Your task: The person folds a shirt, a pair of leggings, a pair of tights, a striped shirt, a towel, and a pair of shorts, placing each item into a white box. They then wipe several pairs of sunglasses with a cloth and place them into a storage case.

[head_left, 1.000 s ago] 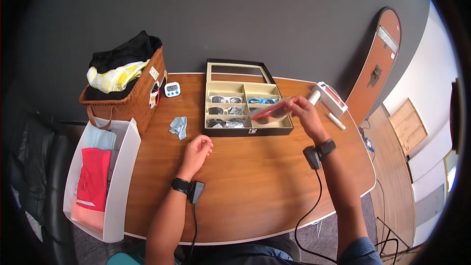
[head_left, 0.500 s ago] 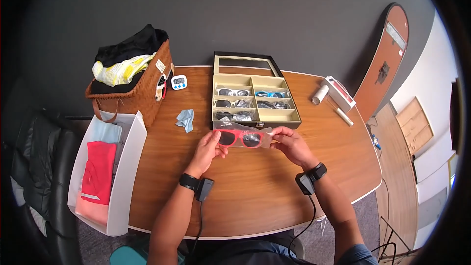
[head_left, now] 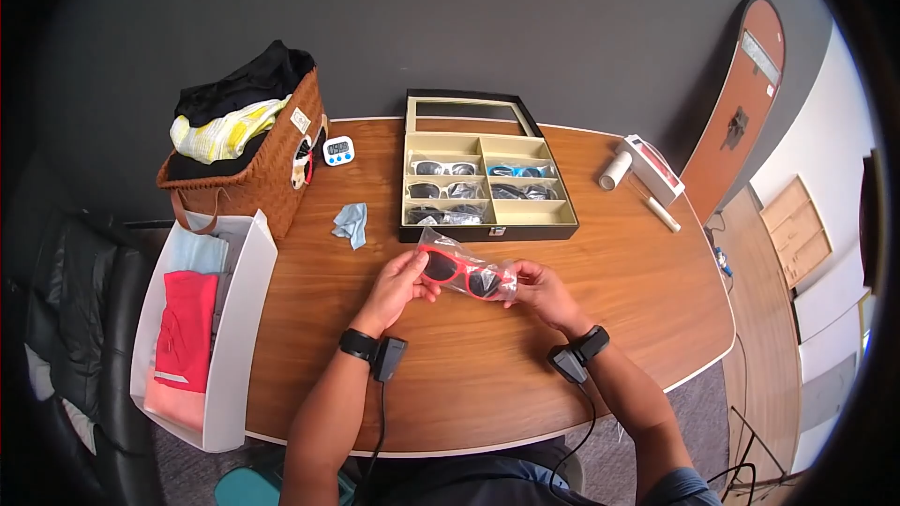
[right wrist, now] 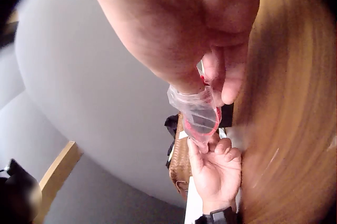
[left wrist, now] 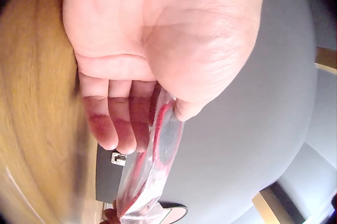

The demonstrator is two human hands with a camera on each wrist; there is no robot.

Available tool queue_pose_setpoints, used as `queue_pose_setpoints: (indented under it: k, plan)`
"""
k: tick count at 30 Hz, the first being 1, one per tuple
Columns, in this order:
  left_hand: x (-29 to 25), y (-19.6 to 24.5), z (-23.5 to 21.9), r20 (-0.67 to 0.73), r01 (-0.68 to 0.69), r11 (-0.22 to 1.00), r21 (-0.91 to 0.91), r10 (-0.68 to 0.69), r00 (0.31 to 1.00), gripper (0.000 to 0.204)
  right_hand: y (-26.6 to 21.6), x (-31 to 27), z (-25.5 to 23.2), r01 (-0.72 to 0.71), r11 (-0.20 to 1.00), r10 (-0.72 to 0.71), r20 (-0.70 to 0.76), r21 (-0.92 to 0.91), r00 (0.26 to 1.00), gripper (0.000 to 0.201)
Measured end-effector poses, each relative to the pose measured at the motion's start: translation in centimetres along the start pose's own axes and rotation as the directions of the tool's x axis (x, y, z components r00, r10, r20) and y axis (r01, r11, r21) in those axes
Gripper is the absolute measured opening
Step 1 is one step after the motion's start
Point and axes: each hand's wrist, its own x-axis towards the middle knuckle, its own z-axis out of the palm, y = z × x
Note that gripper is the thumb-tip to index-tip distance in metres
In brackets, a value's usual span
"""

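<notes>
Red-framed sunglasses (head_left: 455, 272) in a clear plastic sleeve are held up between both hands, in front of an open black display case (head_left: 544, 233). The left hand (head_left: 392, 292) pinches one end of them, thumb on the near side. At the other end, the right hand (head_left: 547, 298) grips the sleeve's edge with thumb and fingers. In the left wrist view the sleeved sunglasses (left wrist: 167, 140) run down from under the thumb. Several bagged pairs sit in the case's compartments, among them white sunglasses (head_left: 444, 169) and blue sunglasses (head_left: 517, 171).
A light blue cloth (head_left: 351, 225) and a white timer (head_left: 338, 151) lie left of the case. Further left stand a wicker basket (head_left: 253, 192) of clothes and a white bin (head_left: 246, 337) of folded fabric. At right are a white roll (head_left: 615, 171), a box (head_left: 652, 169) and a leaning board (head_left: 736, 103).
The right hand has brought the red sunglasses from over the case down toward the person, and the left hand has taken their other end. Since then their right end has tilted lower.
</notes>
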Motion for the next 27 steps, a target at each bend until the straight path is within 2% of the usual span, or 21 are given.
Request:
queue_pose_setpoints:
  k: [4, 5, 7, 10, 11, 12, 14, 16, 18, 20, 21, 22, 23, 24, 25, 26, 27]
  plan:
    - [0.3, -1.0, -0.5, -0.037, -0.056, 0.994, 0.093, 0.059, 0.998, 0.022, -0.2, -0.7, -1.1, 0.015, 1.0, -0.015, 0.019, -0.005, 1.0, 0.009]
    - [0.3, -1.2, -1.1, -0.088, -0.115, 0.991, 0.074, 0.122, 0.989, 0.021, -0.6, -1.2, -1.4, 0.019, 1.0, -0.019, 0.015, -0.01, 1.0, 0.009]
    - [0.5, -1.0, -0.9, -0.194, -0.201, 0.978, 0.055, 0.208, 0.959, 0.019, -2.1, -2.9, -3.0, 0.03, 0.997, -0.037, -0.1, -0.072, 0.994, 0.008]
    - [0.8, -0.9, -1.2, -0.254, -0.192, 0.98, 0.053, 0.199, 0.946, 0.019, -4.1, -6.1, -8.0, -0.004, 0.999, -0.005, -0.246, -0.036, 0.969, 0.009]
    - [0.8, -1.0, -1.0, -0.25, -0.187, 0.98, 0.064, 0.197, 0.948, 0.02, -4.2, -6.9, -10.1, 0.064, 0.997, -0.05, -0.305, 0.037, 0.951, 0.009]
    - [1.0, -1.2, -1.0, -0.248, -0.189, 0.98, 0.061, 0.198, 0.948, 0.02, -4.2, -7.5, -11.9, 0.121, 0.99, -0.077, -0.431, 0.076, 0.899, 0.008]
    - [1.1, -1.7, -1.0, -0.188, -0.146, 0.946, 0.289, 0.206, 0.96, 0.022, -3.0, -7.9, -16.9, 0.195, 0.979, -0.139, -0.516, 0.056, 0.845, 0.009]
    - [0.9, -1.6, -0.6, -0.179, -0.127, 0.936, 0.327, 0.194, 0.965, 0.023, -2.8, -7.3, -18.5, 0.102, 0.995, -0.079, -0.662, -0.003, 0.746, 0.008]
    - [0.9, -2.1, -0.8, -0.082, -0.132, 0.898, 0.421, 0.183, 0.98, 0.023, -1.8, -6.4, -19.9, 0.075, 0.997, -0.052, -0.675, 0.005, 0.736, 0.01]
    - [0.3, -1.6, -0.6, -0.077, -0.145, 0.878, 0.457, 0.201, 0.976, 0.022, -1.3, -5.2, -20.9, -0.122, 0.989, 0.031, -0.683, -0.085, 0.729, 0.011]
    - [0.1, -1.3, -0.5, -0.067, -0.146, 0.865, 0.481, 0.203, 0.977, 0.022, -2.0, -4.8, -21.0, -0.226, 0.96, 0.053, -0.688, -0.163, 0.724, 0.025]
    - [0.1, -1.2, -0.3, -0.06, -0.144, 0.854, 0.5, 0.2, 0.978, 0.023, -2.3, -4.1, -21.6, -0.231, 0.958, 0.051, -0.689, -0.172, 0.723, 0.025]
    - [-0.2, -1.0, -0.3, -0.075, -0.139, 0.845, 0.517, 0.207, 0.976, 0.023, -2.1, -3.3, -22.3, -0.287, 0.737, -0.288, -0.668, -0.612, 0.686, 0.031]
    - [0.0, -1.0, -0.3, -0.081, -0.128, 0.852, 0.508, 0.196, 0.977, 0.023, -1.9, -2.9, -22.7, -0.352, 0.328, -0.565, -0.481, -0.877, 0.67, 0.036]
    - [0.2, -1.1, -0.4, -0.08, -0.145, 0.829, 0.54, 0.222, 0.972, 0.024, -4.4, -1.8, -20.3, -0.327, 0.46, -0.45, -0.535, -0.825, 0.716, 0.046]
    - [0.3, -1.2, -0.5, -0.076, -0.165, 0.803, 0.572, 0.252, 0.965, 0.024, -6.7, -1.1, -17.5, -0.341, 0.58, -0.3, -0.583, -0.74, 0.755, 0.038]
    - [0.4, -1.4, -0.5, -0.075, -0.162, 0.805, 0.571, 0.247, 0.966, 0.024, -6.8, 0.6, -16.6, -0.304, 0.567, -0.312, -0.542, -0.765, 0.781, 0.035]
